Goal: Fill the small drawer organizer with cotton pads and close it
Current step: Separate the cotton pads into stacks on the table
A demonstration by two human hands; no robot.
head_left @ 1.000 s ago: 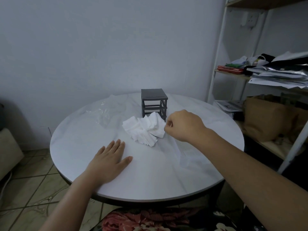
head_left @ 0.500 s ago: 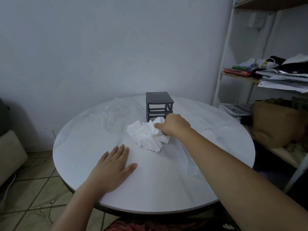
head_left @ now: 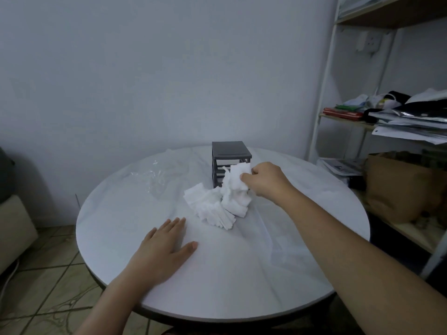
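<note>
Gripping a bunch of cotton pads, my right hand [head_left: 264, 181] is curled closed, its fingers pinched around the upper sheets of the bunch [head_left: 235, 187], which hangs down from the grasp and trails onto the table. The lifted pads sit directly in front of the small drawer organizer [head_left: 229, 157], hiding part of its lower front; I cannot tell whether they touch it. The organizer is a dark grey cube standing upright toward the far side of the round white table [head_left: 217, 274], its slotted front turned toward me. I cannot make out whether any drawer is pulled out.

A second heap of cotton pads [head_left: 209, 206] lies flat on the tabletop just left of the lifted bunch, fanned out and touching it at the base.

My left hand [head_left: 164, 250] rests palm down on the table near the front edge, fingers spread flat and holding nothing, well apart from the pads.

A crumpled clear plastic wrapper [head_left: 157, 175] lies on the table left of the organizer.
</note>
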